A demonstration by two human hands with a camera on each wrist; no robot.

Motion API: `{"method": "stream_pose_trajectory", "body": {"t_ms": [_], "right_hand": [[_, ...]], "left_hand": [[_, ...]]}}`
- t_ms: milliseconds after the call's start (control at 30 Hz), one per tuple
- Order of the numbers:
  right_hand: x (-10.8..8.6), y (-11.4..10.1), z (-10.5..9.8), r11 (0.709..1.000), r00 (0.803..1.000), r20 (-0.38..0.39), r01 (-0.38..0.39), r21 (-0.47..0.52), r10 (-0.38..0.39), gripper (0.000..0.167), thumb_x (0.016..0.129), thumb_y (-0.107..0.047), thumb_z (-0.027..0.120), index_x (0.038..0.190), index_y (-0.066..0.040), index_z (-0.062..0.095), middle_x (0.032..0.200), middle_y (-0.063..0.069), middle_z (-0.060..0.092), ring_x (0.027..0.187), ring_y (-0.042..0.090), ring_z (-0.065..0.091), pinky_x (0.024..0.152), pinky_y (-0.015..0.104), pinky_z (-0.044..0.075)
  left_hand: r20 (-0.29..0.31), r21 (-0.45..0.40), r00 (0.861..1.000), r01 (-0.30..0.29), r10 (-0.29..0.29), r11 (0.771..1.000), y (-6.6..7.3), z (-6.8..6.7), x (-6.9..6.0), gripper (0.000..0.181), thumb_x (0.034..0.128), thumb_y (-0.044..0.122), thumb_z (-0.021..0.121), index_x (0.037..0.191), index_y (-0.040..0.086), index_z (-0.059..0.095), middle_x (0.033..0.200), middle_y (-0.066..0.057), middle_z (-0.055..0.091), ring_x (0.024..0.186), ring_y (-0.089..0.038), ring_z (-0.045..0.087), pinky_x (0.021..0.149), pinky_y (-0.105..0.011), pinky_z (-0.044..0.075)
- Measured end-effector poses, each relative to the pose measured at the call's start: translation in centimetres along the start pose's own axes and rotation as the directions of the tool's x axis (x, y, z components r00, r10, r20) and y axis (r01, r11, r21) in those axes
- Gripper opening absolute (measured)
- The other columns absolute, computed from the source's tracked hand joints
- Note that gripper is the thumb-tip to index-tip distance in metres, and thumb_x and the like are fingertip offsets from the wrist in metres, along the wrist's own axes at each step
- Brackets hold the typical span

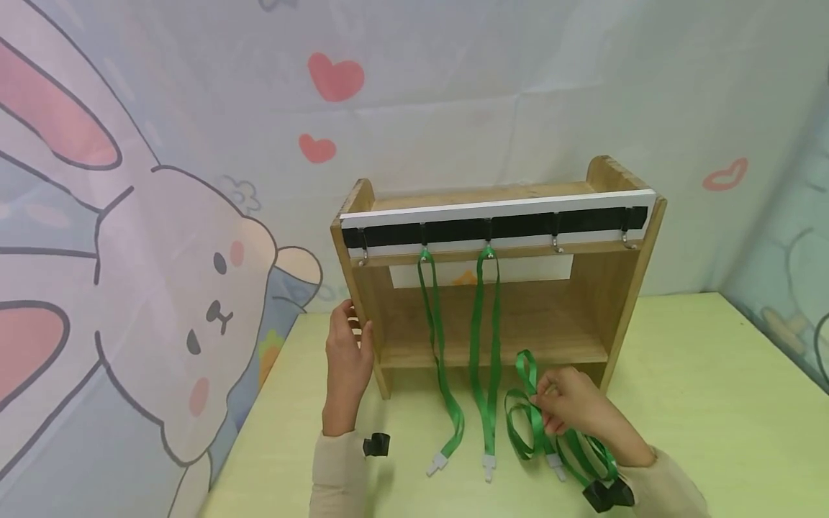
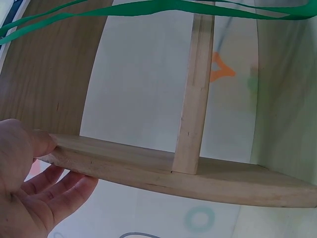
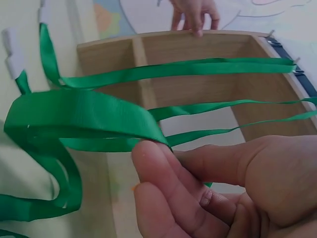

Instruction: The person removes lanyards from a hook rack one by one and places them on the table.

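A small wooden shelf (image 1: 550,352) stands on the table, a row of metal hooks along its top front. My left hand (image 1: 345,352) holds the edge of its left side panel (image 2: 133,168), thumb on one face and fingers on the other. Two green lanyards hang from the second and third hooks from the left, one lanyard (image 1: 440,352) beside the other lanyard (image 1: 476,360); their white clips reach the tabletop. My right hand (image 1: 576,406) pinches a looped green lanyard (image 3: 84,114) between thumb and fingers, low before the shelf's right half.
More green lanyard (image 1: 583,453) lies on the pale yellow table (image 1: 699,403) beneath my right wrist. The first hook (image 1: 363,255), fourth hook (image 1: 557,244) and fifth hook (image 1: 627,241) carry nothing. A printed cloth backdrop (image 1: 453,108) rises behind the shelf.
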State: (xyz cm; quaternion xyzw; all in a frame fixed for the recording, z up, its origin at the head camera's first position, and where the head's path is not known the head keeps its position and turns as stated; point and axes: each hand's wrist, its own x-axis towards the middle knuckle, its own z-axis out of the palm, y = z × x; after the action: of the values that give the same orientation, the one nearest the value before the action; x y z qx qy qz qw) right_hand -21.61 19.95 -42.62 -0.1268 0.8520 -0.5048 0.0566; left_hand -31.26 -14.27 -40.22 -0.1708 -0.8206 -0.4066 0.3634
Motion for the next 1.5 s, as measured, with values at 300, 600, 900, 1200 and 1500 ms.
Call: {"method": "stream_pose_trajectory", "body": {"t_ms": [300,600,900,1200,1500], "right_hand": [[0.4,0.8,1.0,0.993,0.995,0.005,-0.098,-0.072,0.099,0.009,0.098,-0.001,0.06,0.091,0.004,0.058,0.054,0.007,0.06,0.045,0.027,0.064,0.044,0.039,0.055],[0.5,1.7,2.0,0.986,0.994,-0.019,-0.108,-0.125,0.106,0.007,0.097,0.002,0.06,0.091,0.004,0.058,0.051,0.006,0.058,0.04,0.018,0.059,0.041,0.034,0.054],[0.9,2.4,3.6,0.96,0.984,-0.095,-0.166,-0.226,0.148,0.014,0.095,0.005,0.061,0.083,0.0,0.056,0.047,0.004,0.056,0.037,0.017,0.057,0.039,0.03,0.051],[0.8,2.7,3.9,0.938,0.982,-0.093,-0.186,-0.291,0.166,0.018,0.095,0.005,0.062,0.08,-0.001,0.056,0.049,0.005,0.056,0.038,0.016,0.056,0.04,0.028,0.05],[1.0,2.9,3.9,0.925,0.987,-0.093,-0.157,-0.347,0.133,0.018,0.093,0.006,0.063,0.077,-0.001,0.059,0.045,0.002,0.054,0.035,0.015,0.054,0.038,0.025,0.046]], "left_hand": [[0.005,-0.011,1.0,-0.003,0.003,1.0,0.0,0.0,0.2,0.039,0.0981,-0.003,0.061,0.132,-0.009,0.044,0.11,-0.026,0.055,0.092,-0.037,0.063,0.071,-0.045,0.06],[0.009,-0.015,1.0,0.002,-0.002,1.0,0.1,0.1,0.2,0.039,0.0985,-0.002,0.061,0.133,-0.009,0.043,0.111,-0.026,0.056,0.092,-0.037,0.063,0.072,-0.046,0.06],[0.002,-0.014,1.0,-0.002,0.002,1.0,-0.1,0.0,0.1,0.038,0.0985,-0.002,0.061,0.132,-0.009,0.044,0.11,-0.026,0.056,0.092,-0.037,0.063,0.072,-0.046,0.06],[0.005,-0.003,1.0,0.003,-0.003,1.0,-0.1,0.0,-0.1,0.039,0.0984,-0.003,0.06,0.133,-0.008,0.044,0.111,-0.026,0.056,0.093,-0.037,0.063,0.071,-0.046,0.06],[0.001,-0.013,1.0,-0.009,0.009,1.0,-0.1,-0.1,0.0,0.039,0.0979,-0.004,0.061,0.132,-0.009,0.044,0.11,-0.026,0.056,0.092,-0.037,0.063,0.071,-0.046,0.06]]}}
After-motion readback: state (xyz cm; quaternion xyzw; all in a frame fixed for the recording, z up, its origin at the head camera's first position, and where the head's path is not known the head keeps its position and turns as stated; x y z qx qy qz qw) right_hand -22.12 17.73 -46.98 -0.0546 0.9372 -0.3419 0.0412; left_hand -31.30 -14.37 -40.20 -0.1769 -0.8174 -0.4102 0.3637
